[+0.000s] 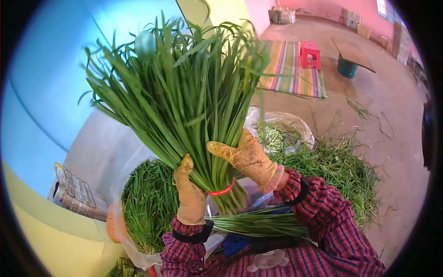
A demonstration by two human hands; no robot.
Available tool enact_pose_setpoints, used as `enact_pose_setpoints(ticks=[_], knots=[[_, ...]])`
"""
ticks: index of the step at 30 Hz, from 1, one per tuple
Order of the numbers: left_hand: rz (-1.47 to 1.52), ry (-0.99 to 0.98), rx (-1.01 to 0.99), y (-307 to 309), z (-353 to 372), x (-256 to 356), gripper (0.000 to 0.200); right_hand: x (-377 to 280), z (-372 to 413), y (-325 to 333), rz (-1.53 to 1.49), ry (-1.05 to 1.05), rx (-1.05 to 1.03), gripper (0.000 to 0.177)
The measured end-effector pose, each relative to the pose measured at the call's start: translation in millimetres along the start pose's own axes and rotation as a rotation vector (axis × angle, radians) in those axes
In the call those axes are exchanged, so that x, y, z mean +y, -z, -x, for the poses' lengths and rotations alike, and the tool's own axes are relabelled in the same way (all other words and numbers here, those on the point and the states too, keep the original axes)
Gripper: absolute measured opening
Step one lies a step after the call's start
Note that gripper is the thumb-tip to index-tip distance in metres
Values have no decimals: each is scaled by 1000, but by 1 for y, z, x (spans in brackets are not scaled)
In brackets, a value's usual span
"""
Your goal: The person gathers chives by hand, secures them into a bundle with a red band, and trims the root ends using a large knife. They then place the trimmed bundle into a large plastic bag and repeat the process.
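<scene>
A large bunch of long green leafy stalks [184, 87] stands upright, fanned out at the top, with a red band [221, 189] round its lower stems. Gloved in stained yellow, my left hand [190, 194] grips the bunch's left side near the band. My right hand [251, 159], in a matching glove, is wrapped round the right side, a little higher, thumb across the front. The fingers behind the stalks are hidden. More green stalks [263, 222] lie across my lap beneath the bunch.
At the left, a plastic-lined container [117, 203] holds greens. Loose trimmings [337, 173] heap at the right beside a clear bag [302, 127] of pale cut pieces. Farther back are a striped mat [286, 69], red stool [310, 55] and board on a bucket [347, 68].
</scene>
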State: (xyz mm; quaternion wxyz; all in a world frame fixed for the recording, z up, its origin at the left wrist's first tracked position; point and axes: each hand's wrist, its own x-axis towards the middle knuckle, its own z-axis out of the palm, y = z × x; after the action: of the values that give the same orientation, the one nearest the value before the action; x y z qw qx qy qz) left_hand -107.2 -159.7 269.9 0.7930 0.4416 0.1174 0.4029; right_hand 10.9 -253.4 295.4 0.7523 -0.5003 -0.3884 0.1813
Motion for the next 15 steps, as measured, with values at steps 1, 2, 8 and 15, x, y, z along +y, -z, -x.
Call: enact_pose_setpoints(ticks=[1,2,8,15], knots=[[59,28,-3,1,1,2,50,3,1,-2,47,10,12,55],[115,50,-6,3,2,4,50,3,3,-3,54,8,11,55],[-105,-48,9,22,0,-1,41,6,9,-25,19,77,-88,65],[-285,-189,100,31,8,8,41,0,-2,-2,-300,-354,50,46]])
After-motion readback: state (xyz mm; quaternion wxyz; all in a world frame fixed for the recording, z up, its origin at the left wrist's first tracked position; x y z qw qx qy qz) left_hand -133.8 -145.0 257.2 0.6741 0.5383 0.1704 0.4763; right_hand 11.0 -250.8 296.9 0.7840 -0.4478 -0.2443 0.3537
